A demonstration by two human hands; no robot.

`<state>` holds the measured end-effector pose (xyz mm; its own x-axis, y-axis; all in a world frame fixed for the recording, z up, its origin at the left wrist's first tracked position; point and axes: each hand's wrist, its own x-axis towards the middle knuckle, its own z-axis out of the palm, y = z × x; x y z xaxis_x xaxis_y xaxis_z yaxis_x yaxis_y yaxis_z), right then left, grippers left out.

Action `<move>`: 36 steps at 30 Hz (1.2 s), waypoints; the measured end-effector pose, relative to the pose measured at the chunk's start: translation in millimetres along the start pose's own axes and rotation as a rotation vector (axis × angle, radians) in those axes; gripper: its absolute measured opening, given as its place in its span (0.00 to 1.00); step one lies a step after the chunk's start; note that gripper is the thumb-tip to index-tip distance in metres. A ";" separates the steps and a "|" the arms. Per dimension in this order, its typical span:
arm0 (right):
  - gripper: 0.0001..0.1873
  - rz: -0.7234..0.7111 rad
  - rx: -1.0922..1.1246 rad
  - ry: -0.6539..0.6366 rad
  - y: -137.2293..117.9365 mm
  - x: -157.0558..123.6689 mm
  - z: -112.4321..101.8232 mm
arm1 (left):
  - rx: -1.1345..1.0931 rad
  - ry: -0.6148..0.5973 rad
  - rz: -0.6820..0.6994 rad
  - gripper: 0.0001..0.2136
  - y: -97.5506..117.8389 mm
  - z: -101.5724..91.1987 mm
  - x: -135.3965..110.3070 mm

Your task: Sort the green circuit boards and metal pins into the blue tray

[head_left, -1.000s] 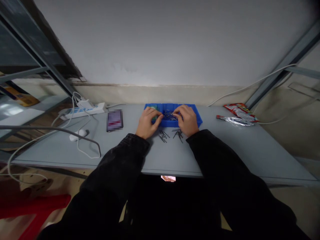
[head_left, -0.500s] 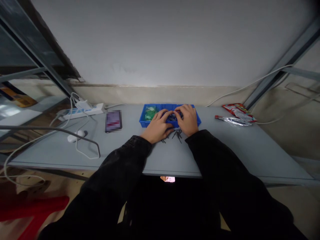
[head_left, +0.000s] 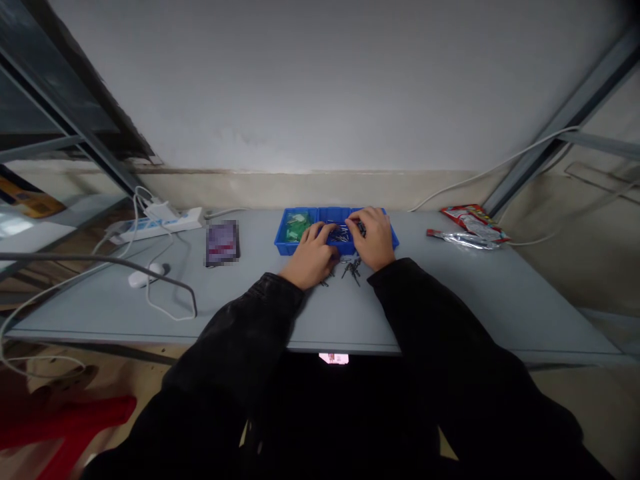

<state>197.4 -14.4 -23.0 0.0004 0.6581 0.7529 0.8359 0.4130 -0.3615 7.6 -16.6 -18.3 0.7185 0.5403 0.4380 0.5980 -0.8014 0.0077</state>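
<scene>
A blue tray (head_left: 283,239) with compartments sits at the far middle of the grey table (head_left: 450,293). Its left compartment holds green pieces (head_left: 296,227); the middle one holds small dark metal parts (head_left: 341,233). My left hand (head_left: 311,253) rests over the tray's front wall, fingers curled into the middle compartment among the parts. My right hand (head_left: 373,237) lies next to it, fingers bent at the same pile. What the fingertips hold is too small to make out. More dark metal parts (head_left: 352,269) lie loose on the table between my wrists.
A phone (head_left: 221,243) lies left of the tray. Further left are a white power strip (head_left: 155,223), a white puck-like device (head_left: 141,275) and a looping dark cable (head_left: 165,280). Red and silver packets (head_left: 470,228) lie at the right. Metal shelving frames flank the table.
My left hand moved right from the tray's left compartment to the middle one, uncovering the green pieces. My right hand stayed at the metal parts.
</scene>
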 end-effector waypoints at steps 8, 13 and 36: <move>0.09 0.008 -0.011 -0.027 -0.9 -0.4 -0.7 | -0.015 -0.014 0.016 0.03 -2.6 -5.6 -3.5; 0.09 0.005 -0.010 -0.033 -1.3 -0.3 -1.6 | -0.036 -0.003 0.054 0.05 -1.2 -7.4 -3.8; 0.17 -0.157 0.130 -0.079 -17.9 -4.1 -11.2 | -0.322 0.276 -0.168 0.04 -5.5 -12.2 -1.1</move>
<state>188.6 -31.6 -13.5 -0.1713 0.6245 0.7620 0.7445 0.5886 -0.3150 -0.8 -15.9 -7.9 0.4728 0.6161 0.6299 0.5258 -0.7709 0.3594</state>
